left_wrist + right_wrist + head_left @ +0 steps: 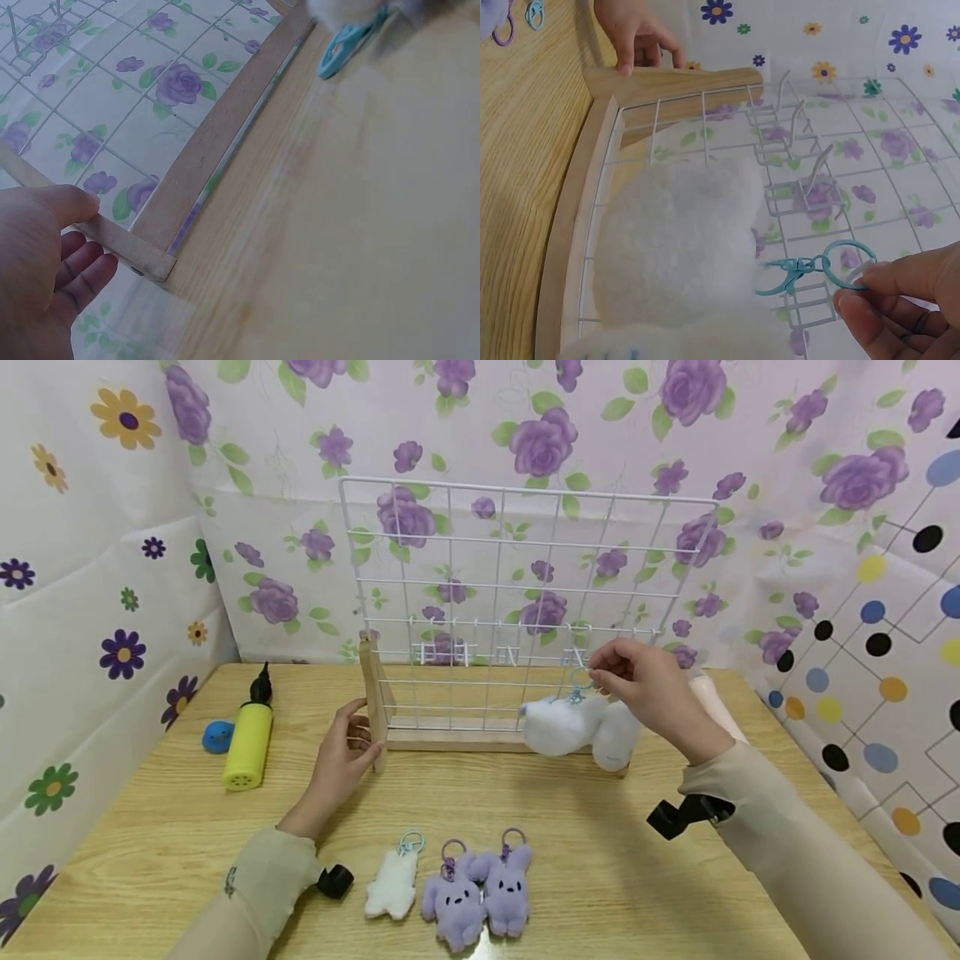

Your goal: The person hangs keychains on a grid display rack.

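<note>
My right hand (636, 685) pinches the light blue ring (847, 264) of a fluffy white plush keychain (679, 240) between thumb and fingertips. The plush (561, 725) hangs tilted before the lower right of a white wire grid rack (501, 583). Close by the ring are white hooks (817, 169) fixed to the grid. With thumb at the front and fingers behind, my left hand (347, 753) grips the left wooden side piece (372, 693) of the rack; the left wrist view shows the thumb lying on that wood (124, 238).
Near the front lie a white plush keychain (393, 883) and two purple plush keychains (456, 906). To the left are a yellow hand pump (249, 745) and a blue ball-like item (218, 737). A pale cylindrical object (716, 706) is partly behind my right arm. Patterned cloth surrounds the table.
</note>
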Motion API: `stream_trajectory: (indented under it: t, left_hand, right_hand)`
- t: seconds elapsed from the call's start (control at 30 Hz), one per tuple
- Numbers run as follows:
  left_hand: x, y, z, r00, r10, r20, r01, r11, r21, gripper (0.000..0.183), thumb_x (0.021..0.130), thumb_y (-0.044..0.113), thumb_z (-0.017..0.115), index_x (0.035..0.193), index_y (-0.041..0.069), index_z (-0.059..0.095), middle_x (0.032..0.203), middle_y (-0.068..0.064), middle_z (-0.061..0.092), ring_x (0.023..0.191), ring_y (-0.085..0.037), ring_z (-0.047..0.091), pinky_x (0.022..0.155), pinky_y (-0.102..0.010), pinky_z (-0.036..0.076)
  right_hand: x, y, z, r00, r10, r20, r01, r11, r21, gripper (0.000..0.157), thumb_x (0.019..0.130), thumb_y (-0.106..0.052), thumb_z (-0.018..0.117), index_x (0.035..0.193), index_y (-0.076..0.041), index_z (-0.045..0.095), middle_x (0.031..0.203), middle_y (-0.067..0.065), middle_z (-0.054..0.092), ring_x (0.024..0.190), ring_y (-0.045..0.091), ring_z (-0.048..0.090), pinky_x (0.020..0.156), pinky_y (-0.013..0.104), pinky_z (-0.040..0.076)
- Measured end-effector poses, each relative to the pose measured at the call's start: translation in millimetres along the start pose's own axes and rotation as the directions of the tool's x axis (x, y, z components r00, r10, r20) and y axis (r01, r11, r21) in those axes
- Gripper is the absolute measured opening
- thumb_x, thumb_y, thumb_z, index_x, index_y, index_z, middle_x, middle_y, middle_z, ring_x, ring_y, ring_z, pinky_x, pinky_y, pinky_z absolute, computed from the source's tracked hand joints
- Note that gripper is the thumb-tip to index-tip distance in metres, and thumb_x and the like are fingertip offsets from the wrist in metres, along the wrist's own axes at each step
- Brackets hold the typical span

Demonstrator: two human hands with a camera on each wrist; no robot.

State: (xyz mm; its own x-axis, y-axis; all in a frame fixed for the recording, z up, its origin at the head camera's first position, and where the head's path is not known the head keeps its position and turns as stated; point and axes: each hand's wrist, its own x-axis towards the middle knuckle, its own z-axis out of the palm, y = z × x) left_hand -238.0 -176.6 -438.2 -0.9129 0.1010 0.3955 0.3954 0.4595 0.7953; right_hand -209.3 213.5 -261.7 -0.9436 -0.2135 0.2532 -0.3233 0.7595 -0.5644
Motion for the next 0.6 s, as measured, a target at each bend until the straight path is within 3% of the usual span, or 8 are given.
stream_trajectory:
  t: [0.2,0.6]
  left_hand:
    - [0.3,-1.6,1.4,1.0,0.003,-0.002,-0.003,1.0,-0.005,0.068,0.088,0.001,0.067,0.145,0.005,0.03,0.116,-0.022,0.055,0.094,-0.026,0.055,0.08,-0.037,0.053]
    - [0.5,-0.7,-0.1,1.0,0.006,-0.008,-0.006,1.0,0.004,0.067,0.087,-0.002,0.067,0.144,0.005,0.032,0.114,-0.022,0.055,0.092,-0.026,0.056,0.078,-0.031,0.053]
  right_hand:
    - [2.8,0.1,1.5,0.999,0.032,0.02,-0.031,0.999,-0.024,0.011,0.096,-0.012,0.058,0.103,-0.005,0.063,0.092,0.012,0.068,0.081,0.027,0.066,0.063,0.023,0.052]
    - [6.1,-0.4,2.1,1.0,0.018,0.025,-0.016,0.997,-0.076,0.013,0.095,-0.013,0.06,0.105,-0.004,0.063,0.094,0.014,0.069,0.082,0.023,0.067,0.065,0.027,0.053]
